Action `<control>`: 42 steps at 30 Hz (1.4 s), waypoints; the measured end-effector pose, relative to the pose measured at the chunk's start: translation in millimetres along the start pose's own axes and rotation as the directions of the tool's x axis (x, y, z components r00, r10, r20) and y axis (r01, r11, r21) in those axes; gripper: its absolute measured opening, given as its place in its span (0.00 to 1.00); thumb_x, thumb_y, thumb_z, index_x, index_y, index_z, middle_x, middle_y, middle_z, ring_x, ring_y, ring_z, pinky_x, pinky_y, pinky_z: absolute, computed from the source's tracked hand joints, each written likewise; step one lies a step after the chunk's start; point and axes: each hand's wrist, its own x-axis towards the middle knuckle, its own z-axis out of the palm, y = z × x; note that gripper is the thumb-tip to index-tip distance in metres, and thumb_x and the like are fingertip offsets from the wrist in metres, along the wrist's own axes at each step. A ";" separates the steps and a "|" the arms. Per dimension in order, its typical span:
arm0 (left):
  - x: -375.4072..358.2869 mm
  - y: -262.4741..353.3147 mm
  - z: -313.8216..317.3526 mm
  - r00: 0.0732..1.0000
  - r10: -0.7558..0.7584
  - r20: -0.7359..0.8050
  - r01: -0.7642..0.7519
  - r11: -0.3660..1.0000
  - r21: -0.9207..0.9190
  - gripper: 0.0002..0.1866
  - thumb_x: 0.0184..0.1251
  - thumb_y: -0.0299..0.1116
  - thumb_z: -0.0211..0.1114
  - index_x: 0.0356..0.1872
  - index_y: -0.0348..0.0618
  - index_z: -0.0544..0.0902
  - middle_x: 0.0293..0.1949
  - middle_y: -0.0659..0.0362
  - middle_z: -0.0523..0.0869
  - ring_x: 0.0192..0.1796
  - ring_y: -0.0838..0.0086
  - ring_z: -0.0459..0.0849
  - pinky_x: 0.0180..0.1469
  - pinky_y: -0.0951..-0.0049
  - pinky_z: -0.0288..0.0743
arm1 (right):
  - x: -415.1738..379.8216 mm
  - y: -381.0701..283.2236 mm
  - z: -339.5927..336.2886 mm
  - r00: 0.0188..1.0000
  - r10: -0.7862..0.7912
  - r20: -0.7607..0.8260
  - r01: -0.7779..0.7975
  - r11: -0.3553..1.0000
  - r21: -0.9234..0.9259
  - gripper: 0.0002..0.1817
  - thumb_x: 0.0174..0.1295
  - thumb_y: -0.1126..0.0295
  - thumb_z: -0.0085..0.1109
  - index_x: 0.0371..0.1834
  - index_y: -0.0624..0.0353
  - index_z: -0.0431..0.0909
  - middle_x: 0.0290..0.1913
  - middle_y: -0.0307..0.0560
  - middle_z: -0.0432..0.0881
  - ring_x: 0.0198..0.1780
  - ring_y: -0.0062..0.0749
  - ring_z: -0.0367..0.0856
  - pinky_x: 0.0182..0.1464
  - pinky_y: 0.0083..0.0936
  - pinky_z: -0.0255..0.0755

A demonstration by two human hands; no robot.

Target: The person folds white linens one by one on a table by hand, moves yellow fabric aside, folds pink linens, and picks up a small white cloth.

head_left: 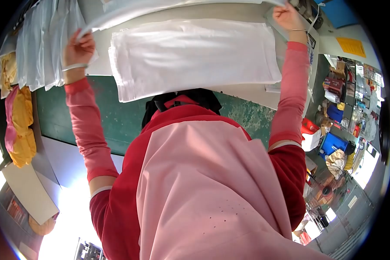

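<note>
White cloth (177,6) gripped by left hand (78,47), right hand (286,17); no legible writing.

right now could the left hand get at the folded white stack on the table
Probably yes, though not freely. The left hand is gripped on the white cloth stretched above the table, with the right hand on its other end. The folded stack lies close beside it, nothing between.

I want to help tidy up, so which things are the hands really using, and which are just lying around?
In use:
- left hand and right hand, each gripping an end of the lifted white sheet
- stack of white cloth lying under it

Lying about:
- yellow and pink cloths at the left
- blue bin at the right
</note>
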 end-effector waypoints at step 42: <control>-44.7 -216.6 52.3 0.799 0.209 0.564 -0.281 -0.700 0.656 0.32 0.56 0.46 0.62 0.63 0.55 0.63 0.65 0.54 0.60 0.67 0.57 0.57 0.64 0.51 0.50 | -135.8 215.4 22.8 0.690 -0.132 0.712 0.424 -0.723 -0.545 0.35 0.52 0.47 0.56 0.64 0.44 0.60 0.64 0.48 0.59 0.66 0.47 0.55 0.61 0.57 0.48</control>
